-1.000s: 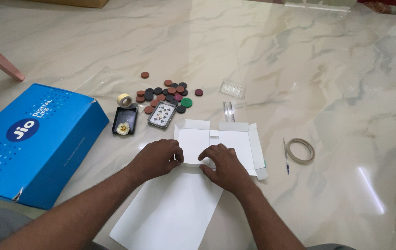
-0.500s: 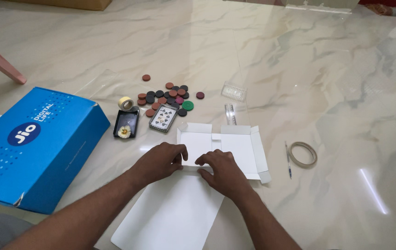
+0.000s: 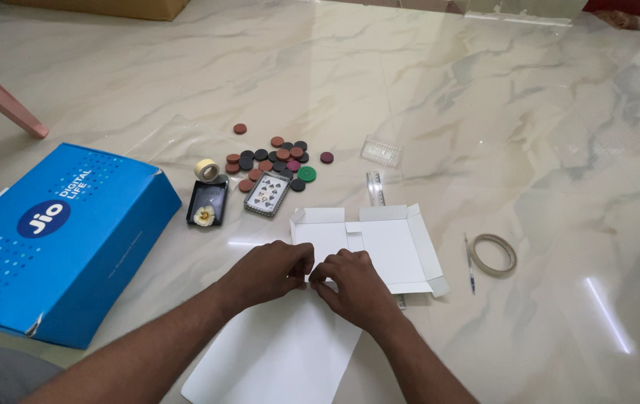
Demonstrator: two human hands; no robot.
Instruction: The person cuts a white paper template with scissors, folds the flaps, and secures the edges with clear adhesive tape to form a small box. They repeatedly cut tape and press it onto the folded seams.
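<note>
Both hands had closed toward each other since the earlier frame, fingertips now nearly touching. Left hand and right hand pinched the near edge of the white card sheet, fingers narrow on the fold. Sheet lay flat on the marble floor, partly folded into a tray shape with raised flaps. Blue box at left; round game discs, card deck, masking tape roll beyond; tape ring and pen at right.

A home, judging by the polished marble floor, scattered carrom coins and playing cards
</note>
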